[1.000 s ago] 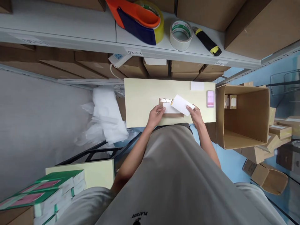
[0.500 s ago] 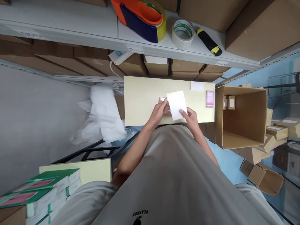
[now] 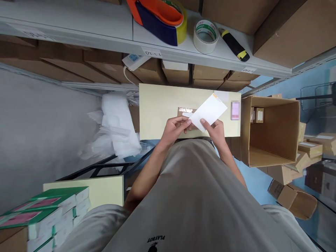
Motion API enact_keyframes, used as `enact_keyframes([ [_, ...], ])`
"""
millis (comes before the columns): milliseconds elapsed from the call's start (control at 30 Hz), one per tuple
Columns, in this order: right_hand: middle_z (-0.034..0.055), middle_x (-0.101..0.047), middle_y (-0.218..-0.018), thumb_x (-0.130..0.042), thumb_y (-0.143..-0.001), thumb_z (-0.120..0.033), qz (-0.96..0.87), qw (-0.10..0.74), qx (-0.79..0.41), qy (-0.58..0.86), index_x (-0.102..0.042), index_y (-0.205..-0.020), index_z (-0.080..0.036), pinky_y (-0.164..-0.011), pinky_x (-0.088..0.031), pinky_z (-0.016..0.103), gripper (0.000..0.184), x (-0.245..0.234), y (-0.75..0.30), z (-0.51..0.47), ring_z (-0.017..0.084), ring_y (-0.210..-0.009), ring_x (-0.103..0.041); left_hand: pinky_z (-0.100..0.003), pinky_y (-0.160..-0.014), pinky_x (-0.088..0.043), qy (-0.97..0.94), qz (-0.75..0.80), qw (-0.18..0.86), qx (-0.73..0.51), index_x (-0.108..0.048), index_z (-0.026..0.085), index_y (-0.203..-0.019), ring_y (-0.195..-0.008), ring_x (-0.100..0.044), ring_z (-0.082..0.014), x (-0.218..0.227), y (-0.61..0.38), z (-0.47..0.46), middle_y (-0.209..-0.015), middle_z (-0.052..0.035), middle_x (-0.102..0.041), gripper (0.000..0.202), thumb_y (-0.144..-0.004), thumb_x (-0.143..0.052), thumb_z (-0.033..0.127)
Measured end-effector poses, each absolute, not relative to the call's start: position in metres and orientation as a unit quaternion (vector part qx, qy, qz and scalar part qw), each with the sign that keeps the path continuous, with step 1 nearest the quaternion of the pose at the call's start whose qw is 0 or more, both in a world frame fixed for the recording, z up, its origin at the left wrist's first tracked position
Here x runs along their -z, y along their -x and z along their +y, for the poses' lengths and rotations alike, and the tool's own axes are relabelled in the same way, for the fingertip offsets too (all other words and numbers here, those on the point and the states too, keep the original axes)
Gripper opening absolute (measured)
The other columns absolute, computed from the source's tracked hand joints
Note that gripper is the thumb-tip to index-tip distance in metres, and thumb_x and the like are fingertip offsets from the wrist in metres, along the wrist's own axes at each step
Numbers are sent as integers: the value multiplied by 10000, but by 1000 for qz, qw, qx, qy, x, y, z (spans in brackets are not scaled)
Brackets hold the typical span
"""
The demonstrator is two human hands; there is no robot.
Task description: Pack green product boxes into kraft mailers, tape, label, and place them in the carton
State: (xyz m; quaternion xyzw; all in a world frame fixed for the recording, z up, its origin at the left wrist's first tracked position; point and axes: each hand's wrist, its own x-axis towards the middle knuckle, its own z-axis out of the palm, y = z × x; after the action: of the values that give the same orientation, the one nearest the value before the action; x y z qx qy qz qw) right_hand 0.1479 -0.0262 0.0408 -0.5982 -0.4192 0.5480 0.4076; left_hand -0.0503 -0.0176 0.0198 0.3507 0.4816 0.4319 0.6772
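Observation:
Both my hands hold a white paper sheet (image 3: 209, 111) just above the near edge of a pale yellow table (image 3: 160, 108). My right hand (image 3: 214, 128) pinches its lower edge with thumb on top. My left hand (image 3: 175, 127) is closed with its fingertips at the sheet's lower left corner. The sheet tilts up to the right. Behind it, a small brown carton (image 3: 185, 112) lies flat on the table, partly hidden by the sheet and my fingers.
A pink phone (image 3: 235, 110) and a white label (image 3: 222, 95) lie at the table's right end. An open cardboard box (image 3: 271, 129) stands to the right, white foam wrap (image 3: 115, 126) to the left. The shelf above holds a tape dispenser (image 3: 160, 17), tape roll (image 3: 206, 31) and utility knife (image 3: 234, 45).
The white sheet went from lying low over the carton to upright, then swung up to the right. Both hands drew back toward my body, off the carton.

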Motion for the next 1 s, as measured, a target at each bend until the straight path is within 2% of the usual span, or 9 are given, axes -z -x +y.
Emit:
enact_keyframes([
  [133,81,-852,-993,-899,-822,-759,-414,416,-533,609,-805,-885,-226,-838,-618,401,544,-46,-152,-25,267,-938,-752,-275,-532,-497,-333,461,695,-440,-855,192,-846,-666,-696,-172,-30,54,-20,-849,-93,-830,324,-811,-929,505],
  [267,70,-842,-956,-905,-826,-742,-422,407,-535,609,-791,-857,-229,-820,-610,397,527,-49,-157,-24,258,-917,-740,-258,-505,-488,-346,460,683,-449,-851,189,-839,-646,-689,-162,-35,52,-20,-828,-89,-825,273,-803,-933,447],
  [467,72,-851,-959,-918,-818,-733,-424,405,-535,608,-812,-866,-228,-820,-617,399,518,-52,-162,-26,255,-910,-744,-256,-485,-489,-381,478,654,-445,-825,184,-817,-626,-675,-158,-42,49,-15,-807,-84,-816,284,-807,-925,449],
  [700,92,-881,-1076,-917,-821,-749,-426,395,-543,607,-847,-940,-236,-895,-644,437,531,-52,-165,-29,295,-1010,-789,-250,-467,-480,-398,473,652,-438,-815,186,-808,-609,-666,-157,-43,51,-13,-766,-75,-794,300,-812,-923,466],
  [1000,88,-885,-1066,-925,-784,-799,-407,403,-555,604,-852,-942,-240,-892,-644,439,585,-47,-166,-31,296,-997,-793,-243,-469,-477,-414,479,651,-419,-784,192,-816,-597,-653,-145,-41,51,-13,-748,-54,-767,316,-826,-928,472],
])
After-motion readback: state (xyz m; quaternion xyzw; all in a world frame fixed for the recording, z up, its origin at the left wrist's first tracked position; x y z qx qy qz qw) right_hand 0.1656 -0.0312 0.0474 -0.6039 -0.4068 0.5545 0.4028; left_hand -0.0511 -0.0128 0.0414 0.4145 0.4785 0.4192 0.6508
